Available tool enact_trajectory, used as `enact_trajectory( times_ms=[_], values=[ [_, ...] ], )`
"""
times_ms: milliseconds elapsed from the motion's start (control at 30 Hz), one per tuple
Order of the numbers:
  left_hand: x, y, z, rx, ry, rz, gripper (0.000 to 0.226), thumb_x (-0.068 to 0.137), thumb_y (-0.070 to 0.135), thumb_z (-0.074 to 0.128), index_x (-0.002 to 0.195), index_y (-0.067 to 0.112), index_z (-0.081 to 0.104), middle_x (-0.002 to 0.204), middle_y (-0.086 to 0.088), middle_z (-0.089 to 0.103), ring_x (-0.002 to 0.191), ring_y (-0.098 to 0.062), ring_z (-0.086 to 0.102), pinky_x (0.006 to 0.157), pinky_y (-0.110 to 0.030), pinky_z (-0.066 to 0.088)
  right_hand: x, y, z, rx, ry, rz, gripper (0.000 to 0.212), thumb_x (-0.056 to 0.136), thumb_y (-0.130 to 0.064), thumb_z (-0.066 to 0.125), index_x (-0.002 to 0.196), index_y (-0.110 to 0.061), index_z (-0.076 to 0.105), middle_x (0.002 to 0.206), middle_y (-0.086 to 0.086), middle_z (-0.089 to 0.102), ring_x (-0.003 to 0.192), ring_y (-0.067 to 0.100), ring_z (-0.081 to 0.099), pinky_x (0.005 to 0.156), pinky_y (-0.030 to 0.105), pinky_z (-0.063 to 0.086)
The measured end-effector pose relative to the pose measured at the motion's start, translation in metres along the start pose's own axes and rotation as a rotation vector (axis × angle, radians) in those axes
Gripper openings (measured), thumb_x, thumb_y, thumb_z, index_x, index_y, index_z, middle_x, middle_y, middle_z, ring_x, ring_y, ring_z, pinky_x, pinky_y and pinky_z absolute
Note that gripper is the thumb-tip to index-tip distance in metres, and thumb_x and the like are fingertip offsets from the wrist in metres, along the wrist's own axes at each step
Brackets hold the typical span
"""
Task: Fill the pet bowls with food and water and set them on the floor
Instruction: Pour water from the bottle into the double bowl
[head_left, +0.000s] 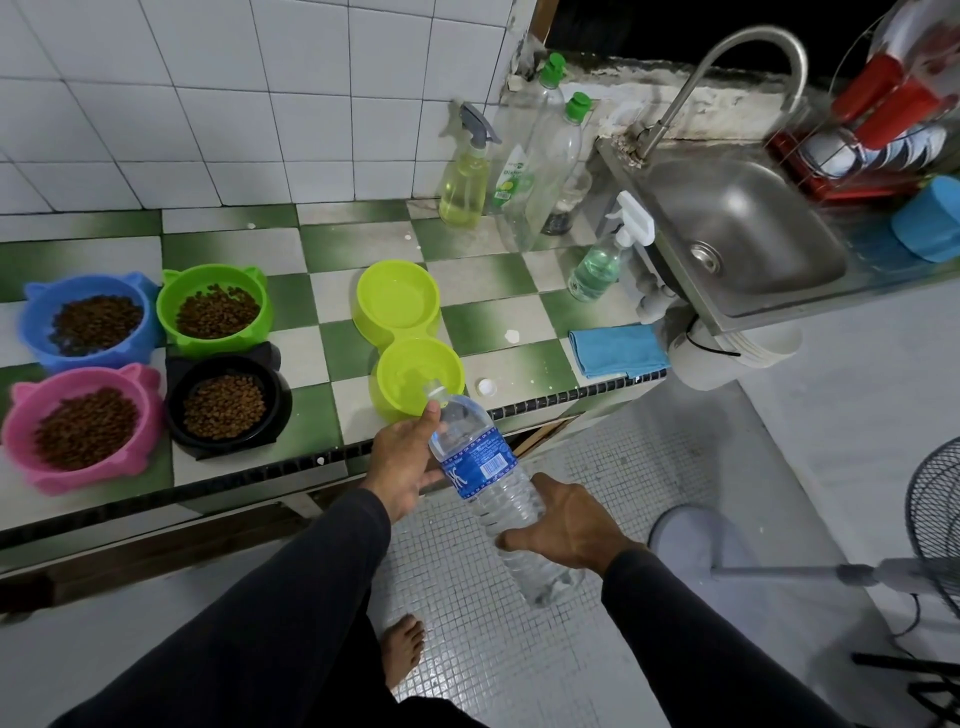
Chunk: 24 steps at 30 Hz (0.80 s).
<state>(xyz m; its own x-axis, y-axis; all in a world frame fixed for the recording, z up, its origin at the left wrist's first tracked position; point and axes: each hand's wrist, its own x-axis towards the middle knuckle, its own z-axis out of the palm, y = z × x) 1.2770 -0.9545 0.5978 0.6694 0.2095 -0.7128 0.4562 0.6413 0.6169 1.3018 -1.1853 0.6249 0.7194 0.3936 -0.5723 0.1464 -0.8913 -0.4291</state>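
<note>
Closest to us, over the small-tiled floor (597, 467), our right hand (566, 522) wraps its fingers around the lower body of a clear plastic water bottle (488, 483), and our left hand (402, 460) grips the same bottle near its shoulder, thumb up by the neck. The bottle is uncapped and tilted, its mouth over the near cup of the lime-green double bowl (402, 338), which stands at the front edge of the green-and-white checkered counter (509, 312). Both cups appear to hold some water. A small white bottle cap (487, 387) lies on the counter just beside the near cup, to its right. One bare foot (402, 649) shows on the floor below our arms.

To the left on the counter we see four bowls of brown kibble set close together: a pink bowl (83, 428) and a black bowl (226, 402) in front, a blue bowl (85, 319) and a green bowl (215, 309) behind them. To the right of the double bowl a folded blue cloth (615, 351) lies near the counter's end, with a small spray bottle (597, 267) behind it.

Farther back against the white-tiled wall stand a yellow-filled spray bottle (465, 179) and two tall clear bottles with green caps (545, 156). Beyond the counter's end we see a steel sink (737, 228) with a curved faucet (727, 73), and a dish rack (878, 135) at the far right. A standing fan (935, 514) is at the right edge.
</note>
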Motion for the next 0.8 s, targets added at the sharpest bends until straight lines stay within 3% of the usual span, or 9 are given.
enact_trajectory(
  times_ms=[300, 467, 600, 800],
  values=[
    [0.0, -0.002, 0.001, 0.009, 0.015, 0.005, 0.036, 0.097, 0.045, 0.066, 0.113, 0.013, 0.071, 0.102, -0.004, 0.08, 0.095, -0.025, 0.076, 0.066, -0.038, 0.062, 0.0, 0.001, 0.001, 0.016, -0.005, 0.003, 0.055, 0.056, -0.082, 0.072, 0.094, -0.049, 0.052, 0.091, -0.017, 0.068, 0.083, 0.0, 0.064, 0.082, 0.03, 0.053],
    [-0.001, -0.001, 0.0, 0.028, 0.009, 0.041, 0.04, 0.095, 0.047, 0.067, 0.113, 0.011, 0.071, 0.112, -0.008, 0.077, 0.104, -0.029, 0.074, 0.076, -0.043, 0.061, 0.0, 0.0, 0.001, 0.04, -0.03, 0.017, 0.064, 0.055, -0.079, 0.076, 0.104, -0.047, 0.051, 0.095, -0.018, 0.066, 0.087, -0.001, 0.062, 0.08, 0.025, 0.049],
    [-0.006, 0.006, 0.001, 0.018, -0.001, 0.064, 0.04, 0.095, 0.044, 0.068, 0.116, 0.01, 0.07, 0.114, -0.008, 0.077, 0.102, -0.028, 0.074, 0.07, -0.038, 0.06, -0.002, -0.006, -0.001, 0.045, -0.03, -0.002, 0.06, 0.056, -0.075, 0.077, 0.099, -0.045, 0.049, 0.089, -0.02, 0.063, 0.083, -0.004, 0.059, 0.07, 0.016, 0.041],
    [-0.01, 0.017, 0.004, 0.036, -0.001, 0.102, 0.04, 0.096, 0.043, 0.067, 0.113, 0.007, 0.07, 0.112, -0.009, 0.076, 0.101, -0.027, 0.074, 0.076, -0.04, 0.06, -0.002, -0.015, -0.009, 0.049, -0.007, -0.023, 0.061, 0.061, -0.067, 0.081, 0.106, -0.04, 0.052, 0.1, -0.013, 0.067, 0.088, 0.0, 0.061, 0.077, 0.021, 0.046]
  ],
)
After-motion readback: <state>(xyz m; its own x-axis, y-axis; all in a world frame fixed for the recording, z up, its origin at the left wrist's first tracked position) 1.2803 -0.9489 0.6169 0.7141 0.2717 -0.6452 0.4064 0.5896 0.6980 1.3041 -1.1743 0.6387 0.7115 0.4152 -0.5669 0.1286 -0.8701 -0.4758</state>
